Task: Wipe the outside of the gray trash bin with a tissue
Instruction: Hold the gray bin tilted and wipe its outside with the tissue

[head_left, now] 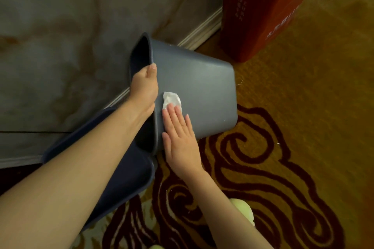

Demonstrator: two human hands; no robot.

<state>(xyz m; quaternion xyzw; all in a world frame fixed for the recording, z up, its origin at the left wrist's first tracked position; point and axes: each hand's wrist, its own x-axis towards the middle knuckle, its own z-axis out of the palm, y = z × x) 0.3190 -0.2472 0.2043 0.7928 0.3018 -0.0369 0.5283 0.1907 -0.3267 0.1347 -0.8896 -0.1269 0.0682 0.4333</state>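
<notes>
Hooking its rim, the left hand [144, 85] tilted the light, stiff bin [194, 89]; flat right fingers [174, 119] pressed the soft tissue [171, 99] beneath their tips.

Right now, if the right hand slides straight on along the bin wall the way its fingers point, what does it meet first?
The right hand already presses the tissue; beyond it only bare gray trash bin wall shows, up to its upper edge.

Indoor furnished room, likely home or hotel: patterned gold-and-maroon carpet [283, 147], white baseboard [204, 28] under a marbled wall [81, 16], red box [263, 6] standing on the floor.
</notes>
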